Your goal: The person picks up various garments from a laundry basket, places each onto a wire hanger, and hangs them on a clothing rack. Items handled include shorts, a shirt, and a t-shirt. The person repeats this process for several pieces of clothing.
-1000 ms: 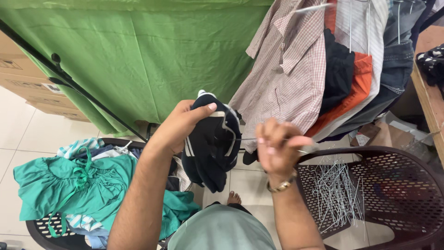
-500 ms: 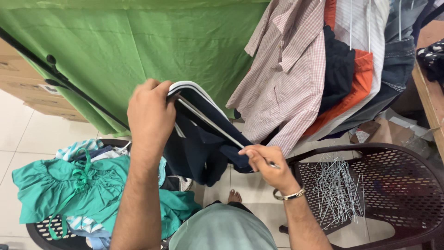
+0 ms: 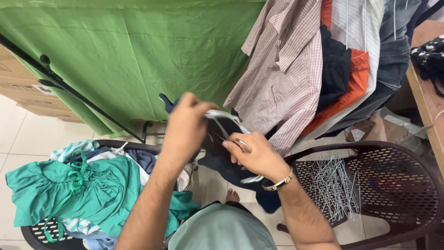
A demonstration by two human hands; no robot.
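A large green cloth (image 3: 138, 55) hangs at the far side and fills the left and middle of the view. To the right of it hangs a row of clothes, with a checked shirt (image 3: 284, 74) in front. At the near right stands a dark plastic chair (image 3: 393, 185), and a heap of thin wire hangers (image 3: 330, 185) lies on its seat. At the near left a second chair (image 3: 34, 229) carries a pile of clothes, with a teal garment (image 3: 69, 190) on top. Between the two chairs the person holds a dark navy garment with white trim (image 3: 229, 169). The left hand (image 3: 187, 125) is closed on its upper edge. The right hand (image 3: 252, 153) grips the cloth just beside it, and a thin metal wire (image 3: 242, 144) shows between its fingers. The garment hangs down from both hands.
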